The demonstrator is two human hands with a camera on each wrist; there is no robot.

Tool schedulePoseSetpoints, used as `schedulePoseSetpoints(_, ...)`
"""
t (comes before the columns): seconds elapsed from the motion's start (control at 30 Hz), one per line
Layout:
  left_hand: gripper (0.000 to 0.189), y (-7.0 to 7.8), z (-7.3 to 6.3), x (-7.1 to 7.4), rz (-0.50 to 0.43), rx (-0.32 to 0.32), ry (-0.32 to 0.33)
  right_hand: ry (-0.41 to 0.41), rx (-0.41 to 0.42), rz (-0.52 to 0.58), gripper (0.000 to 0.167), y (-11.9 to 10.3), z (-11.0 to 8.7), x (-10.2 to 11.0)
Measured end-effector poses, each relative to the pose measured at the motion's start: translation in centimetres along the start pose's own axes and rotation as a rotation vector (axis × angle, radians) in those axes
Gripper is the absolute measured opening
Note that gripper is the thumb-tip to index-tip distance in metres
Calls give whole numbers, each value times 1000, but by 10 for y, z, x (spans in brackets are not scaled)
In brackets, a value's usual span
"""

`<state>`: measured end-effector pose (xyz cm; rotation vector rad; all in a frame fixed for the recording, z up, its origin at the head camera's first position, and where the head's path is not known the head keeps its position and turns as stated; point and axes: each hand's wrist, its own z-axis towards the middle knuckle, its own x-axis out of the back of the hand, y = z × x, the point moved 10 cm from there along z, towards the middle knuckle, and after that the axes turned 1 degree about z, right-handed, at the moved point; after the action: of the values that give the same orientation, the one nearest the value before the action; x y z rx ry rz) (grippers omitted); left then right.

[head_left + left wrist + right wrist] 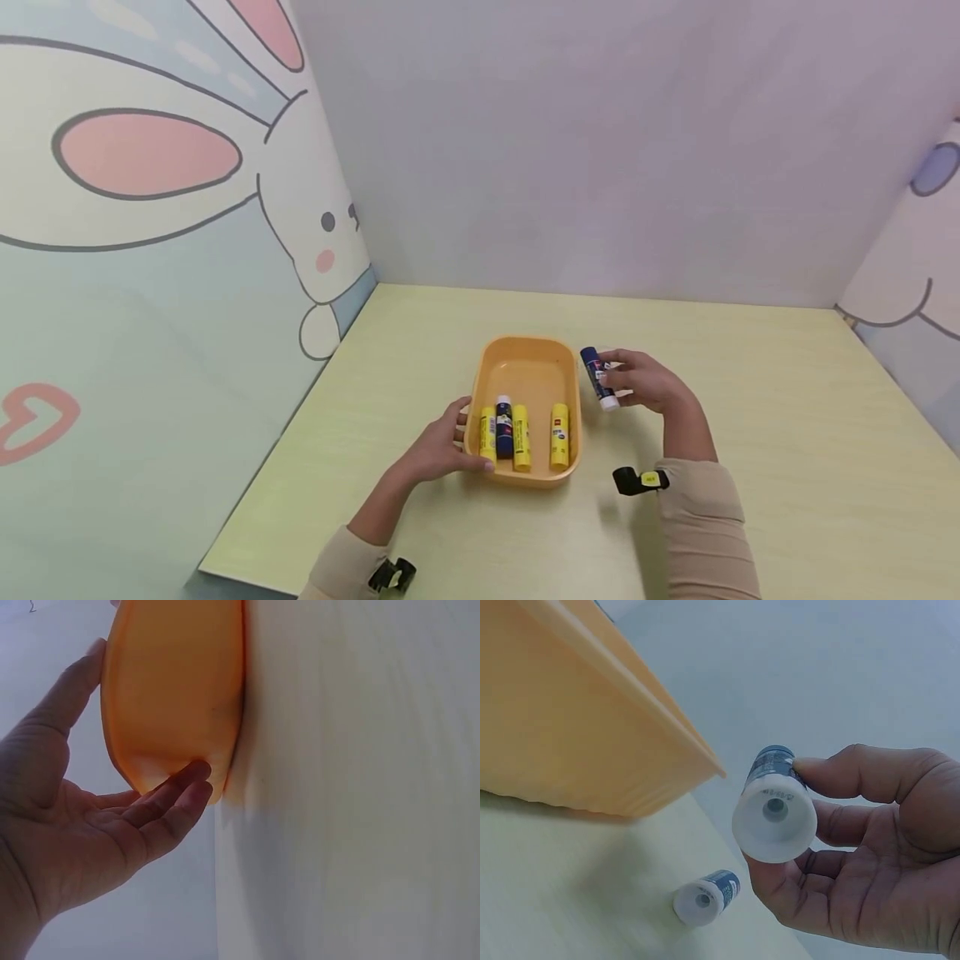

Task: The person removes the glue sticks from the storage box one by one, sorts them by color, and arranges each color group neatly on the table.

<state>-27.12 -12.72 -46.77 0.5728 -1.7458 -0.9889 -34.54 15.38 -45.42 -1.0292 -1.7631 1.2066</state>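
My right hand (pixel 641 381) pinches a dark blue glue stick (pixel 597 377) just right of an orange plastic tray (pixel 528 343). In the right wrist view its white hollow base (pixel 774 825) faces the camera, and the stick is held above the table. My left hand (pixel 442 446) grips the tray at its near left corner, thumb at the rim and fingers along the outer wall (pixel 176 690). Inside the near half of the tray lie three yellow glue sticks, one (pixel 559 436) by the right wall, and a blue glue stick (pixel 504 427) between the other two.
Another blue glue stick (pixel 706 898) lies on the table beside the tray, beneath my right hand; the hand mostly hides it in the head view. The pale wooden table (pixel 787 433) meets a grey wall (pixel 600 150) at the back and a rabbit-painted wall (pixel 187 333) on the left.
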Motion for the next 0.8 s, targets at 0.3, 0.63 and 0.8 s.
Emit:
schedulePoseSetpoints(0.3,96,-4,3,6,-34,37,48,10,17,50,57,7,-7,14)
schedulePoseSetpoints(0.63,64,-5,9,10,-209,47,105,44,9,38,59,17,-14,34)
schedulePoseSetpoints(0.8,60,-4,10,9,-231,51,112,69,-13,52,60,24,-17,44)
